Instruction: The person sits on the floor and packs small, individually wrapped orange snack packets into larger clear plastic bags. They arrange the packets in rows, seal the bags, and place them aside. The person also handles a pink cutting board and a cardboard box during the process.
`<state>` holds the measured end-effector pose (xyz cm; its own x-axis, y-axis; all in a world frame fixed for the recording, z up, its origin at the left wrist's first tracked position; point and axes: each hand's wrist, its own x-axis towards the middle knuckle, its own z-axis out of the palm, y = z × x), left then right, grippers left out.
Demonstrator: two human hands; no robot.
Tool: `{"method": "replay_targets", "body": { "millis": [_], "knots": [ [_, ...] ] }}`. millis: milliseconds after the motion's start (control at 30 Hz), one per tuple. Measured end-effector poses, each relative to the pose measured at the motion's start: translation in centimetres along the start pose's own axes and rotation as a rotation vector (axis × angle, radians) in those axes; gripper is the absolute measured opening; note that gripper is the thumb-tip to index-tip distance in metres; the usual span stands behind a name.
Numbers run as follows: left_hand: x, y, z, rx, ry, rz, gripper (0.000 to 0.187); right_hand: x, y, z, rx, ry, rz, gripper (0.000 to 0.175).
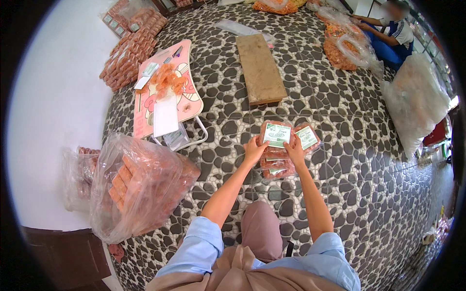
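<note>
My left hand [255,150] and my right hand [294,148] grip the two sides of a clear plastic pack of reddish-orange food [276,135], with both thumbs on its green and white label. Beneath it lie several similar packs [278,168], stacked on the floor. Another labelled pack [307,138] rests just right of my right hand, close against the stack. My fingers under the held pack are partly hidden.
A wooden board [261,69] lies ahead. On the left stand a pink folding table [189,98] and a large plastic bag of packs [145,185]. More packs [127,58] are piled by the wall. At upper right a person [391,36] sits beside bags of orange snacks [338,43].
</note>
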<state>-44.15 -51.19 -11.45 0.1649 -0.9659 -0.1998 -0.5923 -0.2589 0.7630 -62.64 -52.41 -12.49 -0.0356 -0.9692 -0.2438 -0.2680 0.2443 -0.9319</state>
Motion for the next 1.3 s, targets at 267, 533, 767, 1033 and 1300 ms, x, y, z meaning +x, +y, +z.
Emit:
{"method": "replay_targets", "body": {
  "millis": [267, 533, 767, 1033, 1300],
  "knots": [
    [-5.9, 4.4, -8.1, -0.913, 0.026, 0.181, 0.072, -7.3, -10.0, 0.6, 0.408, -0.114, -0.348, 0.077],
    [-18.8, 3.9, -28.9, -0.376, 0.299, 0.564, 0.069, -18.4, -25.6, 6.4, -0.539, -0.133, -1.321, 0.101],
    [-33.2, 0.0, -44.1, 0.266, 0.428, 0.687, 0.065, -30.1, -37.4, 20.4, -0.736, -0.824, -1.390, 0.090],
    [-44.9, -17.2, -49.5, 0.613, 0.718, 0.242, 0.062, -34.8, -37.6, 39.0, -0.589, -0.704, -1.154, 0.073],
    [-47.8, -24.5, -47.6, 0.971, 0.551, 0.399, 0.026, -35.9, -29.5, 51.0, -0.808, -0.895, -0.946, 0.063]
  ]
}}
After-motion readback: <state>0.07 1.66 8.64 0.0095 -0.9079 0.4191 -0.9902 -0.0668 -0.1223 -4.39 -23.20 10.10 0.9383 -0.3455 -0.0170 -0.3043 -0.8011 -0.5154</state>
